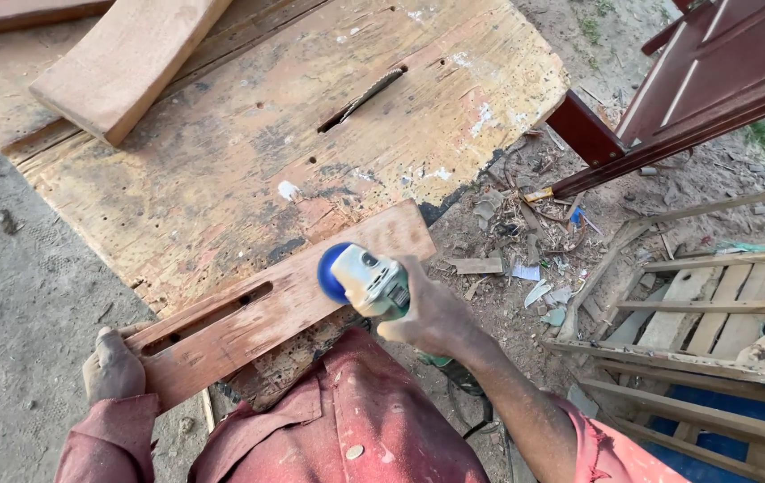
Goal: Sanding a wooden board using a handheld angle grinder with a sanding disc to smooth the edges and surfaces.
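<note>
A reddish wooden board (284, 304) with a long slot cut in it lies across the near edge of the worn workbench (248, 152). My left hand (112, 365) grips the board's near left end. My right hand (432, 313) holds a grey and green angle grinder (366, 282) with a blue disc, and the disc rests against the board's upper face near its right part. My red shirt fills the bottom of the view.
A thick plank (127, 58) lies at the bench's far left. A saw blade slot (363, 97) cuts the benchtop. Wood scraps and litter (526, 241) cover the ground to the right, beside a dark red door frame (714, 80) and slatted wooden frames (714, 322).
</note>
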